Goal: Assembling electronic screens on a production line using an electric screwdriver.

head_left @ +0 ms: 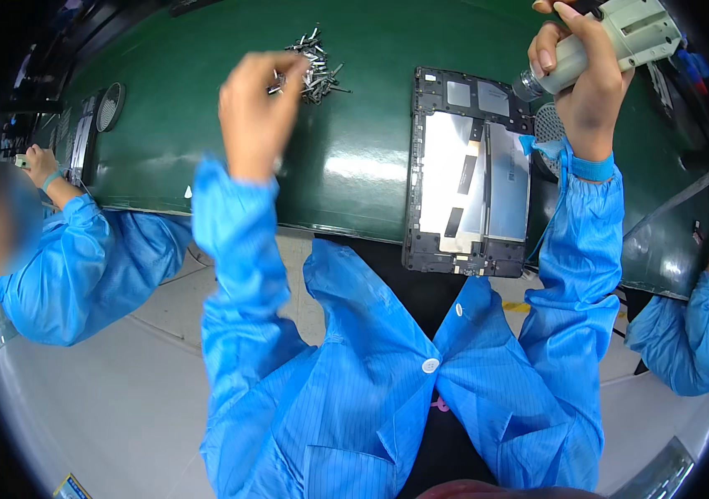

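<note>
My left hand is over the table beside a pile of small silver and black metal pieces. It is slightly blurred, with its fingers curled and thumb and forefinger pinched; what they hold cannot be made out. At the upper right, my right hand grips a pale electric screwdriver, its metal nose pointing down and left. Below that nose lies an opened tablet with silver panels and a black frame, its near end reaching past the table's front edge.
The green table has a curved front edge. A round mesh disc is partly hidden by my right wrist; another mesh disc lies at left. Blue-sleeved people sit at left and right. A blue cord hangs from my right wrist.
</note>
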A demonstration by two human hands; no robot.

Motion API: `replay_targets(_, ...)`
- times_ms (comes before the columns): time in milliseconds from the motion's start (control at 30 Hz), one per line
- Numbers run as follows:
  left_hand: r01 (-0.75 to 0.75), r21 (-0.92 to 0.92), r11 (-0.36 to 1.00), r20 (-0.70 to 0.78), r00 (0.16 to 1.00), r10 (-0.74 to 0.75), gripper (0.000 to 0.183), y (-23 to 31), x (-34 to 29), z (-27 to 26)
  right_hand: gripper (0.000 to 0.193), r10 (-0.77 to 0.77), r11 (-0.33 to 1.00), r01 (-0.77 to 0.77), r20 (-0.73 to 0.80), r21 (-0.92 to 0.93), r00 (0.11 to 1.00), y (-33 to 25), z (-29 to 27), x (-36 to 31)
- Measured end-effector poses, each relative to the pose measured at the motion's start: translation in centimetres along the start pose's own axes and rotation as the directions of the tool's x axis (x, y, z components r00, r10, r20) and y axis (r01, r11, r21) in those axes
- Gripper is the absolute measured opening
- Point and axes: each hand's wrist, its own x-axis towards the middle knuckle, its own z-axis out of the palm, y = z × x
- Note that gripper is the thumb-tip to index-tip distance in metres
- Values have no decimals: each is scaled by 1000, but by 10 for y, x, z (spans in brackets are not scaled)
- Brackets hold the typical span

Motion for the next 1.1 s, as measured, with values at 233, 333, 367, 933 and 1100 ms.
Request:
replay_targets(233,99,192,976,576,794,-193,35,-69,97,35,19,4,1000,-5,-26,-25,1000,18,4,11)
replay_targets(333,15,105,994,509,858,-66,29,-79,90,36,19,18,1000,-19,-42,-15,999,19,7,11)
replay_targets(367,-98,156,983,450,893,18,28,-81,86,29,19,0,1000,-1,-31,-9,1000,22,9,12)
replay_targets(933,219,-641,736,447,886,125,31,10,60,87,11,-35,999,33,55,43,998,39,36,25)
replay_targets(1100,343,-723,599,432,902,6,23,7,41,97,10,-62,996,57,77,66,995,42,30,24)
